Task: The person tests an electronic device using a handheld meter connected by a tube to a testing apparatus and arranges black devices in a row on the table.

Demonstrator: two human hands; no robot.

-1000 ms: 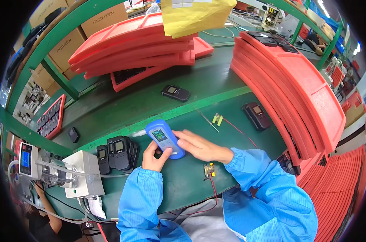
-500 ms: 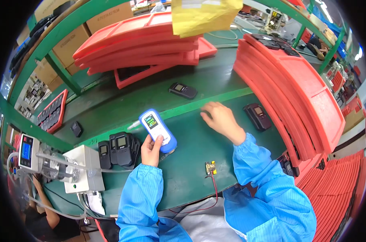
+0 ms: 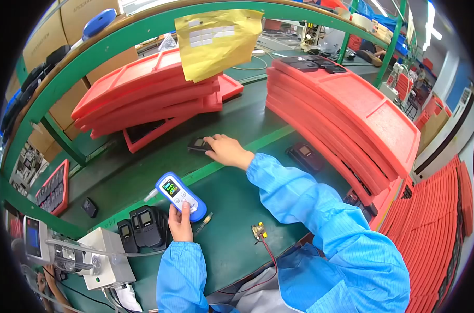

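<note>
My left hand (image 3: pixel 180 221) is closed round the lower end of a blue-and-white handheld meter (image 3: pixel 180 195). Its lit screen shows green and yellow readings, and a clear tube tip juts from its left side. My right hand (image 3: pixel 227 150) reaches across to a small black handheld device (image 3: pixel 199 145) lying on the bench's back strip. Fingers and thumb close on its right end, covering part of it. Below and to the right of the meter lies a thin clear tube piece (image 3: pixel 204 223). A small circuit board (image 3: pixel 258 230) with red wires rests near the bench's front edge.
Several black devices (image 3: pixel 144 228) stand beside a white box (image 3: pixel 104 250) with tubing at left. Red tray stacks (image 3: pixel 143 96) rise behind and at right (image 3: pixel 341 115). Another dark device (image 3: pixel 305 155) lies by the right stack. Yellow paper (image 3: pixel 218 41) hangs from the shelf.
My right hand has moved left and away from me, onto the black device at the back. My left hand still holds the meter. The whole view has shifted.
</note>
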